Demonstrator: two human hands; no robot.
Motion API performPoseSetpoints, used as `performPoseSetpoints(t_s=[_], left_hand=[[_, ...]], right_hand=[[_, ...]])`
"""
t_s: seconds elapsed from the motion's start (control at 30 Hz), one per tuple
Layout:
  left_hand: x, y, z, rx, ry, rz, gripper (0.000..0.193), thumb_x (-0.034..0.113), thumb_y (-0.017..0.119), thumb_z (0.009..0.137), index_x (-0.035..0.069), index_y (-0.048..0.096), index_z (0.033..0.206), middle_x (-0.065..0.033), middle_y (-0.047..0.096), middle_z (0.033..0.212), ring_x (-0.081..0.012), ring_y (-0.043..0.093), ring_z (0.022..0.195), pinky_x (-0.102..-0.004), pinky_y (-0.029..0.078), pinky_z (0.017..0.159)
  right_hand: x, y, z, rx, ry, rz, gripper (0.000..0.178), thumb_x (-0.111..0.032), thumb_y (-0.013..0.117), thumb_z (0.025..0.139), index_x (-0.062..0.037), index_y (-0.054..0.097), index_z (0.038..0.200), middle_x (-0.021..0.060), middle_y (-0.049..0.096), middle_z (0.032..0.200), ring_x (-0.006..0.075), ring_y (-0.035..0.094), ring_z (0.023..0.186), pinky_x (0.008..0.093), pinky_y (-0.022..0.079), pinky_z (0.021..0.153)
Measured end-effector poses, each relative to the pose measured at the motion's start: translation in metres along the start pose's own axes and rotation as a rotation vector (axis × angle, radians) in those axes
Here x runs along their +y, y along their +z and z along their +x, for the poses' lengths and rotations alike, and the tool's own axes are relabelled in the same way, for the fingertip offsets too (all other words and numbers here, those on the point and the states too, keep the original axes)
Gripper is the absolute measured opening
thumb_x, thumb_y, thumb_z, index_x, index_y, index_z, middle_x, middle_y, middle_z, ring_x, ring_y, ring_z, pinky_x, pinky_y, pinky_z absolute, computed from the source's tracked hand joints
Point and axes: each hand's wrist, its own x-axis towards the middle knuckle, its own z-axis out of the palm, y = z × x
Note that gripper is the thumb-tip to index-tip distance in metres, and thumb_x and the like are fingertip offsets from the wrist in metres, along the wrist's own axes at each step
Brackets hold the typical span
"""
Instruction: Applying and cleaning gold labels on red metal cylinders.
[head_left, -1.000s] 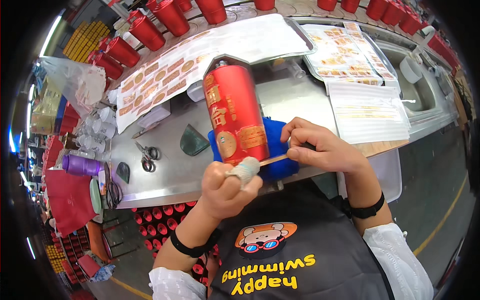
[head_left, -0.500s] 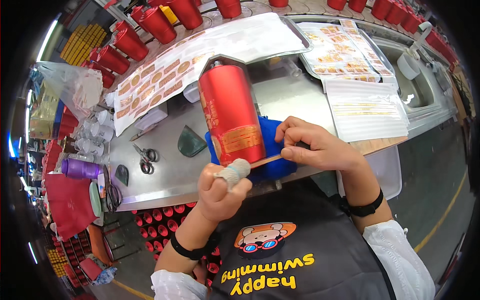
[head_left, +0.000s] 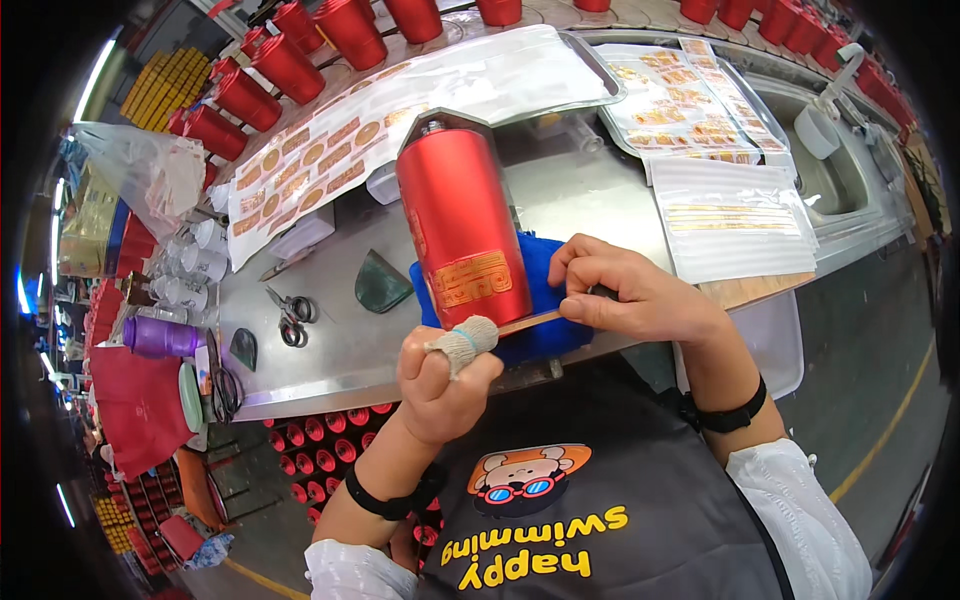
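A red metallic bottle (head_left: 462,205) with gold lettering decals lies on a blue cloth (head_left: 542,262), its neck pointing away from me. My left hand (head_left: 437,385) is closed at the bottle's base, with a digit wrapped in pale cloth and a blue band pressed against the lower edge. What its curled fingers grip underneath is hidden. A thin brownish-gold strip (head_left: 530,322) runs from that wrapped digit along the base to my right hand (head_left: 635,290). Thumb and forefinger of the right hand pinch the strip's free end.
A long decal sheet (head_left: 320,150) lies beyond the bottle; more decal sheets (head_left: 680,100) rest on a tray to the right, near a sink (head_left: 835,170). Scissors (head_left: 291,315) and a dark green wedge-shaped piece (head_left: 381,282) lie left. Red bottles (head_left: 350,30) line the back.
The bottle has turned slightly, so its side decal shows less and the front decal sits a little further left. Red bottles at the back have shifted right. Both hands stay nearly in place.
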Motion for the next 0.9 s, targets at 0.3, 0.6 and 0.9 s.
performPoseSetpoints(t_s=[0.3,0.6,0.9], left_hand=[[-0.002,-0.004,0.004,-0.054,0.032,-0.018,0.031,-0.004,0.071,0.060,0.013,0.064,0.085,-0.0054,0.049,0.092,-0.0274,0.050,0.076,-0.0377,0.041,0.061],[-0.002,-0.003,0.013,-0.124,0.107,-0.016,0.025,-0.003,0.069,0.062,0.013,0.063,0.081,-0.0051,0.044,0.085,-0.0269,0.048,0.077,-0.0375,0.039,0.058],[-0.001,0.000,0.009,-0.052,0.062,-0.015,0.026,-0.003,0.070,0.061,0.013,0.061,0.080,-0.0060,0.046,0.088,-0.0279,0.048,0.076,-0.0381,0.040,0.059]], right_hand=[[-0.001,0.000,0.002,0.005,-0.002,-0.022,0.023,-0.022,0.064,0.093,-0.0014,0.059,0.084,0.0087,0.053,0.107,0.0163,0.048,0.094,0.0288,0.040,0.082],[0.000,0.002,0.003,0.008,0.011,-0.032,0.022,-0.021,0.064,0.092,-0.0003,0.059,0.085,0.0088,0.053,0.106,0.0169,0.049,0.095,0.0290,0.040,0.083],[0.003,0.004,0.004,0.011,-0.021,-0.060,0.023,-0.021,0.065,0.092,0.0006,0.059,0.085,0.0090,0.052,0.106,0.0172,0.049,0.095,0.0295,0.040,0.082]])
